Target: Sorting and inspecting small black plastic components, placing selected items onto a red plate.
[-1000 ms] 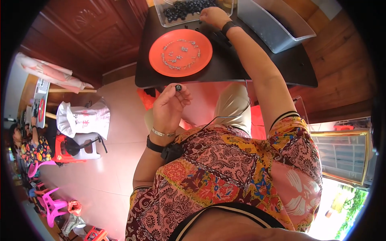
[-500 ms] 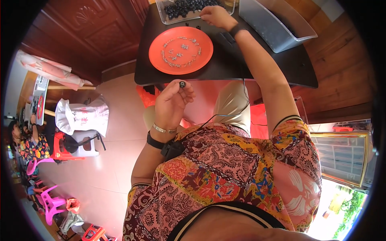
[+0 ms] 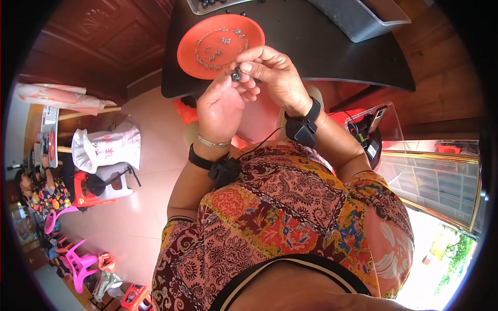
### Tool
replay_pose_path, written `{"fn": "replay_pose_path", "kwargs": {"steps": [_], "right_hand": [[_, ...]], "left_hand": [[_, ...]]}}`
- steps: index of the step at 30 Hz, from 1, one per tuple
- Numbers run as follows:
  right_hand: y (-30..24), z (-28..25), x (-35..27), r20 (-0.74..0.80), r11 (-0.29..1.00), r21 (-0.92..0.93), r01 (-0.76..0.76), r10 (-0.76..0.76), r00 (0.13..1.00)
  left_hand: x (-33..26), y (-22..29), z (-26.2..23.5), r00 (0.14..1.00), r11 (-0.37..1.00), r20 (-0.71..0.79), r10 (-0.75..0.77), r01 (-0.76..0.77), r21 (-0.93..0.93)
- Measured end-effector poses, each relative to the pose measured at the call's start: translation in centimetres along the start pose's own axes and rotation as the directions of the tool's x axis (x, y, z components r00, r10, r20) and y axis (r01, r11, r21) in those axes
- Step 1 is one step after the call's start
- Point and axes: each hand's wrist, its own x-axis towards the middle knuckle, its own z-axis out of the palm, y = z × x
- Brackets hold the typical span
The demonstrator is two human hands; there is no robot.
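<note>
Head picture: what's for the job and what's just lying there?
Probably for the job:
small round black piece where left hand and right hand meet
round orange plate
rectangular clear tray

Just lying about, probably:
white printed sack
bright pink plastic stool

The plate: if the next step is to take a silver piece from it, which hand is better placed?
Probably the right hand: its fingers overlap the plate in this view, while the left hand sits lower and holds the black piece. Whether the right fingers also grip this piece is unclear.
</note>
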Motion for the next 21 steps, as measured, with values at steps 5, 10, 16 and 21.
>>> {"fn": "replay_pose_path", "kwargs": {"steps": [5,10,16,21], "right_hand": [[0.1,-1.2,-0.1,0.158,0.987,-0.043,-0.156,0.16,0.974],[-0.4,-1.5,-0.4,0.238,0.975,-0.214,-0.059,0.111,0.965],[-1.5,-1.5,-1.3,0.281,0.791,-0.581,0.19,-0.023,0.959],[-1.5,-1.9,-1.8,0.11,0.943,-0.331,0.007,0.031,0.993]], "left_hand": [[-0.8,-0.5,-1.3,1.0,0.999,0.018,0.015,-0.015,0.03],[-1.5,-0.3,-1.0,0.998,0.996,-0.058,-0.007,0.012,0.09],[-1.4,-0.3,-0.8,0.997,0.984,-0.05,-0.058,0.066,0.163],[-1.1,-0.7,-0.6,0.995,0.989,-0.053,-0.079,0.085,0.118]]}}
